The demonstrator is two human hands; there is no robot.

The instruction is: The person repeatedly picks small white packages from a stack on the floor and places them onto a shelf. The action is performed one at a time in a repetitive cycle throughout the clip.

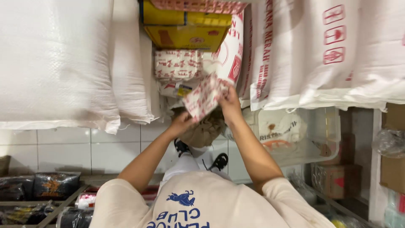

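Red-patterned packet [205, 96] — held tilted by both hands [230, 101].

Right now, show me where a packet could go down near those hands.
Bare white tiled floor lies open between the big white sack and the dark packets. Around both hands it is crowded: stacked red-patterned packs, a yellow carton and the clear tub.

Both my hands, left [182, 123] & right [230, 103], grip a red-patterned white packet [204, 96] over a brown bag [206, 131], w/ white sacks [59, 63] either side & a yellow box [185, 31] beyond.
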